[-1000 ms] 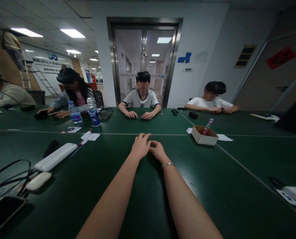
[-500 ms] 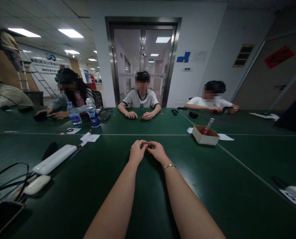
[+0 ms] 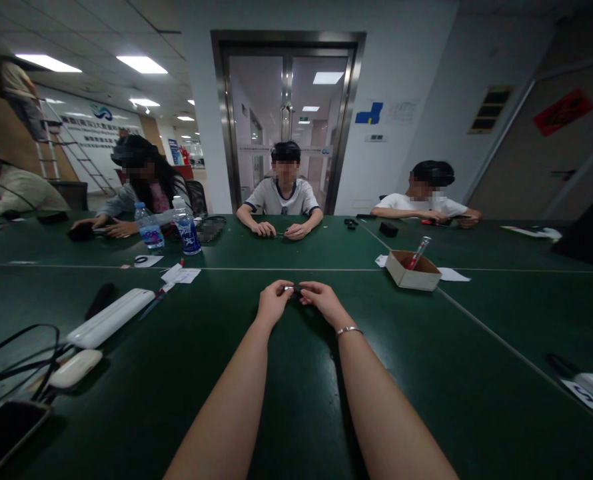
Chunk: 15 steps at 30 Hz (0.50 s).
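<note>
My left hand and my right hand meet above the green table, fingertips close together. Between them is a small dark piece with a shiny silvery part at its left end, too small to name. The left thumb and fingers pinch the silvery end. On the other side, my right fingertips are closed on the dark end. A metal bracelet circles my right wrist.
Right of my hands stands an open cardboard box holding a red-and-clear tube. To the left lie a white power bank-like bar, cables and a phone. Two bottles stand farther back. Several people sit around the table.
My right hand has shifted slightly right, away from my left. The small piece with its silvery end now shows between the fingertips, where it was mostly covered before.
</note>
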Available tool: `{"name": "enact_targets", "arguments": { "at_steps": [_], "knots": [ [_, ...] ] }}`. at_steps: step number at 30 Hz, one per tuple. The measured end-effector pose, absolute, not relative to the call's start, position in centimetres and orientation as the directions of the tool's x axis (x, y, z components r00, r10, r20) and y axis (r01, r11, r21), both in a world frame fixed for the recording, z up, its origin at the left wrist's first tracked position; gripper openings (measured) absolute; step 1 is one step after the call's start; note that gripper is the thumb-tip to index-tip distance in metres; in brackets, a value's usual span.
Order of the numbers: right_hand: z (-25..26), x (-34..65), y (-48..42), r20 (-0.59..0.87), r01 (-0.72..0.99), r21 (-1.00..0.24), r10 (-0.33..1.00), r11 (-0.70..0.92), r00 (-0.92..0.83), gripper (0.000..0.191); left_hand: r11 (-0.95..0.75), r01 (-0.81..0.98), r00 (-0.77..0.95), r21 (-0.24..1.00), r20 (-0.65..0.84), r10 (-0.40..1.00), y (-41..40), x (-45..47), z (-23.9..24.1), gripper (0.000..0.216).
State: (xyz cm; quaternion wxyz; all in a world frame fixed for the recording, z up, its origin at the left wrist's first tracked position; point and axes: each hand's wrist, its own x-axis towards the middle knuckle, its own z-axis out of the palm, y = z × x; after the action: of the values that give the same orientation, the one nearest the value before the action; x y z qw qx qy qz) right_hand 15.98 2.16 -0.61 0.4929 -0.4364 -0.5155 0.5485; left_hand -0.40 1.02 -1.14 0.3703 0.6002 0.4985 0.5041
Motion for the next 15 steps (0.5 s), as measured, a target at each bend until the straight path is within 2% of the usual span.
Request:
{"name": "enact_targets", "arguments": {
  "at_steps": [6,15],
  "knots": [
    [-1.28,16.36,2.53,0.048,-0.221,-0.975,0.983,0.008,-0.179,0.028,-0.219,0.171,-0.012,0.961,0.224,0.974,1.33,-0.43,-1.45,0.017],
    [-1.70,16.62,2.77,0.080,-0.262,-0.965,0.978,0.028,-0.191,0.029,-0.199,0.148,-0.021,0.969,0.204,0.979,1.49,-0.41,-1.48,0.017]
  ]
}}
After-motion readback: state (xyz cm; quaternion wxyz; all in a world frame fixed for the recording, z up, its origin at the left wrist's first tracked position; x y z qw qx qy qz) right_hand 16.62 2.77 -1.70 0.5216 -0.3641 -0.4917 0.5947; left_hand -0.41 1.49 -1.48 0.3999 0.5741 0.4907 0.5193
